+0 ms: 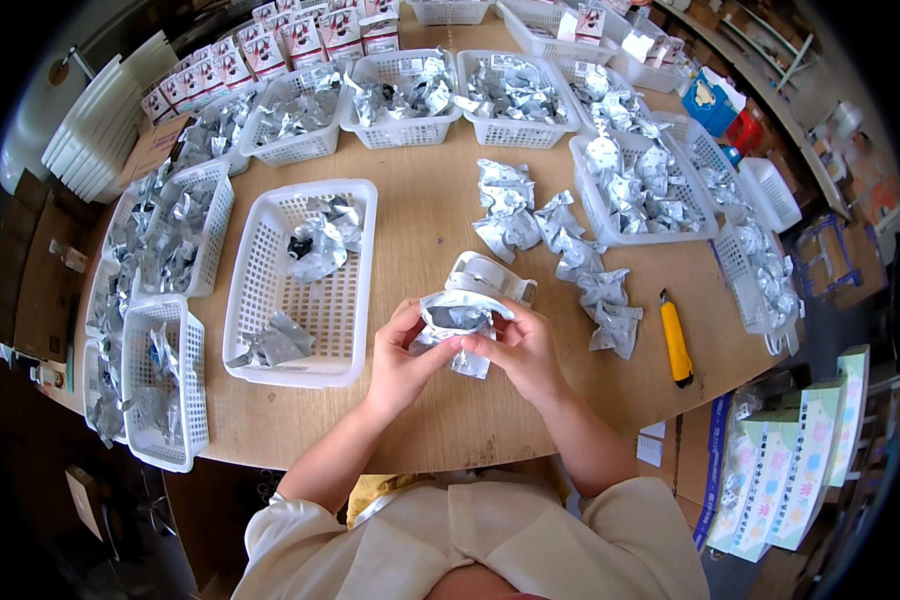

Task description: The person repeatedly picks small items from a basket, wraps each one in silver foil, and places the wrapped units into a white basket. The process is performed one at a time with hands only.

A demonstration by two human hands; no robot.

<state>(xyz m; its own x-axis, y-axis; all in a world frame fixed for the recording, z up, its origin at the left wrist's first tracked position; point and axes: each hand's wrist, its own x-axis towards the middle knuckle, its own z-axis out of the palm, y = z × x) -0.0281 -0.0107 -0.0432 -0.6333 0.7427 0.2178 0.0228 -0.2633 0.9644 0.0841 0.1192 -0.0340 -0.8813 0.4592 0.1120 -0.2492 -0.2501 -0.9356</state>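
The left hand (400, 352) and right hand (524, 352), fingers half curled and thumbs nearly meeting, pinch a foil pouch (472, 364) between them, mouth spread, a white device (482, 268) just beyond; even, light tension appears best to avoid tearing.

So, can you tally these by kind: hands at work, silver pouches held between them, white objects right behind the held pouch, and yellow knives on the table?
Hands: 2
Silver pouch: 1
White object: 1
Yellow knife: 1
Total: 5
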